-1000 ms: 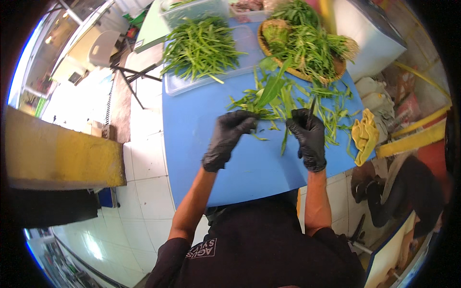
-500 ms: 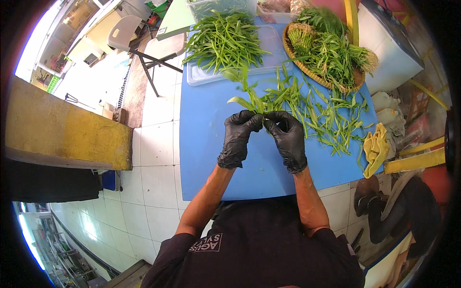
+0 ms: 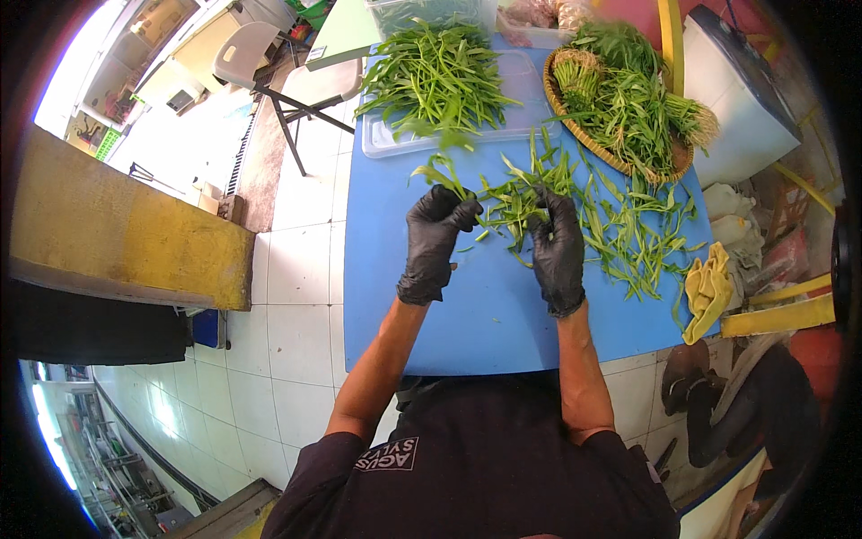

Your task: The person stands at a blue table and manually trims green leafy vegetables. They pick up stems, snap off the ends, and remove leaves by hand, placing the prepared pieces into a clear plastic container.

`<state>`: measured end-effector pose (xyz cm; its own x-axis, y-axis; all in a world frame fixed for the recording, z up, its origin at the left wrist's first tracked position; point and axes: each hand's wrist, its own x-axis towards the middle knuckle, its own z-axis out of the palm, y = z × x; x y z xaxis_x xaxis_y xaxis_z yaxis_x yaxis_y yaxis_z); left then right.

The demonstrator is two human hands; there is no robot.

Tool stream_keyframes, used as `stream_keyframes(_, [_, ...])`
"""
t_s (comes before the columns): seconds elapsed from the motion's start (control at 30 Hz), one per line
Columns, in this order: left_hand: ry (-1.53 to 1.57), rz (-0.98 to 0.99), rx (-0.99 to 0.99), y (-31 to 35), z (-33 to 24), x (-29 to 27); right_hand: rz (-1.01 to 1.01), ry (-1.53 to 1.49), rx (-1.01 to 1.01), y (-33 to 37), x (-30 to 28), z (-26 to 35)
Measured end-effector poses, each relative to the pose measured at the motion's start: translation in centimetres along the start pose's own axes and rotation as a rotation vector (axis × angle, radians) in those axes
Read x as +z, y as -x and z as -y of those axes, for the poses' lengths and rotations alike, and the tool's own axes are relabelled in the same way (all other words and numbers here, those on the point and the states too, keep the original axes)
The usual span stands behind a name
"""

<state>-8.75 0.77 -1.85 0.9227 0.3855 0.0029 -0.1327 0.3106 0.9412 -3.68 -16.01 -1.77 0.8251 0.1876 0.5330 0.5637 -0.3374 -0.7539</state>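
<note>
Black gloves cover both hands. My left hand is closed in a pinch on a leafy sprig of water spinach, its upper leaves blurred by motion. To its right, my right hand reaches over loose water spinach pieces with thumb and fingers apart. Whether a thin piece touches its fingertips is hard to make out. More strewn stems and leaves lie to the right on the blue tabletop. Beyond my left hand, a large heap of water spinach rests on a clear plastic lid.
A woven basket of root-ended bunches stands far right. A yellow cloth lies at the right table edge, near a yellow rail. Clear tubs sit at the back. A folding chair stands left; a person's dark sleeve shows lower right.
My hands, together on one sprig before, have moved apart. The left has gone left with a leafy sprig; the right has shifted right over the loose pieces. The view has shifted slightly.
</note>
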Motion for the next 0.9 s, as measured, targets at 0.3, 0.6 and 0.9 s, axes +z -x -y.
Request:
stream_keyframes(0.3, [-0.092, 0.126, -0.009, 1.1, 0.6, 1.9, 0.177, -0.633, 0.424, -0.5, 1.4, 1.4])
stream_keyframes(0.6, [-0.1, 0.024, 0.002, -0.6, -1.1, 0.6, 0.264, -0.376, 0.394, 0.6, -0.3, -0.2])
stream_keyframes(0.9, [0.119, 0.071, -0.071, 0.7, -0.4, 1.9, 0.05, -0.422, -0.104, 0.4, 2.0, 1.7])
